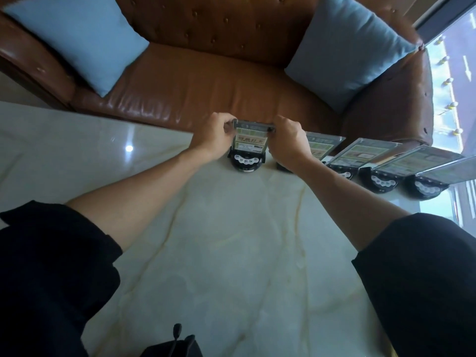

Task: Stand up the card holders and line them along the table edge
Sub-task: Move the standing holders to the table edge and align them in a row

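Head camera looks down over a pale marble-patterned table point(231, 240), glossy, with faint tan veins and a bright light reflection near its left part. Beyond its far edge sits a brown tufted leather sofa point(206, 81), carrying a blue cushion point(77, 39) at its left end and a grey-blue cushion point(353, 52) at its right end. A window point(453, 73) fills the right margin.

Both forearms reach forward from black sleeves point(51, 266) toward the far edge of the table. Five card holders stand in a row along that edge, each a clear upright panel with a printed green and yellow card, set on a round black base with white buttons. The leftmost card holder point(248, 143) stands upright near the middle of the far edge, its base point(246, 161) resting on the table. The second holder point(319, 145) is just beside it to the right, partly hidden behind the right wrist. The third holder point(360, 153), fourth holder point(414, 161) and fifth holder point(448, 172) follow toward the window, their panels appearing to lean in the wide-angle view.

The left hand point(213, 137) has its grip closed on the top left corner of the leftmost card holder's panel. The right hand point(288, 143) is closed on the top right corner, fingers curled over the panel's upper edge.

A dark object point(175, 343) shows at the bottom edge; what it is cannot be told.
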The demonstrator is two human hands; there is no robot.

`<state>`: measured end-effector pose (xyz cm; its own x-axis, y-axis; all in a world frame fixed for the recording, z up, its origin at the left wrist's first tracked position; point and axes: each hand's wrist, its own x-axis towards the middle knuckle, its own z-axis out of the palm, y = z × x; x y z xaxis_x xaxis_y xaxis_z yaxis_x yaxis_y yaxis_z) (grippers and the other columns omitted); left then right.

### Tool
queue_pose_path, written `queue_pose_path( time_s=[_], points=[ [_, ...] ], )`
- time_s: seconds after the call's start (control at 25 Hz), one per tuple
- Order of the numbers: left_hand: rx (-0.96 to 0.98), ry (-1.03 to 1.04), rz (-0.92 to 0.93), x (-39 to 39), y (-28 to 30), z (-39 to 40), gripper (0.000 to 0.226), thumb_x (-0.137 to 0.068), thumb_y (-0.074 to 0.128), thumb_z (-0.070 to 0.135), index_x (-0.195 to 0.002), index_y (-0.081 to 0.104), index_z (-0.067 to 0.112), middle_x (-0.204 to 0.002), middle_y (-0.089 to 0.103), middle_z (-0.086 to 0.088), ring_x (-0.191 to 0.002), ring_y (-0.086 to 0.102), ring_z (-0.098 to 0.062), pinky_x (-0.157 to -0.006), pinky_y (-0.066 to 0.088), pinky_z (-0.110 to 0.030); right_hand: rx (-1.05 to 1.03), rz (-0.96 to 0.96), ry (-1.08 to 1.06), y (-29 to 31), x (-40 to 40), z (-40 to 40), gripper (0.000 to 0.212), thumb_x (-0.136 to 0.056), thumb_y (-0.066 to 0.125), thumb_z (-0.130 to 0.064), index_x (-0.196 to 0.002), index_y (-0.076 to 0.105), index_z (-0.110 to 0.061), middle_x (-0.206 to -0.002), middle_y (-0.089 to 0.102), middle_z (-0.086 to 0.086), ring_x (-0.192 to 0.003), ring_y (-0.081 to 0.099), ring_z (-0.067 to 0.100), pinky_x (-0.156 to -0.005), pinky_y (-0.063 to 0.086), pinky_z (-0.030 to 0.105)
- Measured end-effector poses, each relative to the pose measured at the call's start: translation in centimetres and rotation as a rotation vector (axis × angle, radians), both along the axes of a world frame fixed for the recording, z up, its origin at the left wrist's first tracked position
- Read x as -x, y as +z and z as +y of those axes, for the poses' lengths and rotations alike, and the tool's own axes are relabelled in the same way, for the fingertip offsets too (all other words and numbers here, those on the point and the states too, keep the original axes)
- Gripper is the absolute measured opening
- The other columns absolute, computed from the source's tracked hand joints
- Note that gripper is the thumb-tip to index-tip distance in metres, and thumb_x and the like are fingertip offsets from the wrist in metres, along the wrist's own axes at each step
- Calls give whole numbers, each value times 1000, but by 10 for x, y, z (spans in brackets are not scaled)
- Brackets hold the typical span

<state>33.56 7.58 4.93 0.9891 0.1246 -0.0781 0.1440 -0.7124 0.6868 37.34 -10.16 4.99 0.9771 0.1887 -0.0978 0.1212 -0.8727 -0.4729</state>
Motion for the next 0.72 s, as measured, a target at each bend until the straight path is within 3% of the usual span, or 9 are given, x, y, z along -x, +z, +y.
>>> queue_pose_path(
  time_s=[0.2,0.28,0.4,0.52,0.72],
  points=[
    [45,-84,147,9,28,5,35,-88,71,24,-122,67,19,-109,68,5,-103,63,-15,-86,49,-30,-7,32,39,12,10,1,32,-88,45,0,-118,52,-8,-105,59,11,-85,58,30,-68,50,40],
    [44,-92,201,15,40,5,44,-89,72,28,-130,60,18,-114,62,4,-105,56,-13,-87,42,-27,-42,18,38,23,16,-1,26,-90,46,-2,-114,52,-9,-105,59,10,-83,59,28,-67,52,41],
    [20,-115,222,24,57,2,39,-89,71,30,-126,61,21,-125,63,0,-117,57,-15,-89,39,-27,-66,-97,58,51,29,-11,18,-90,43,-6,-102,55,-11,-94,63,6,-75,59,28,-58,48,38],
    [-33,-166,184,28,76,-11,36,-89,71,26,-123,64,17,-121,65,-2,-112,61,-19,-84,41,-26,-44,-191,39,82,47,-32,21,-87,40,-9,-93,60,-12,-90,67,5,-76,62,29,-62,53,40],
    [-27,-279,93,35,102,-65,37,-86,74,28,-120,67,17,-110,70,-1,-103,66,-16,-90,50,-28,-37,-219,-95,110,72,-97,27,-91,46,-9,-108,66,-14,-108,71,8,-93,65,31,-77,55,39]
  ],
)
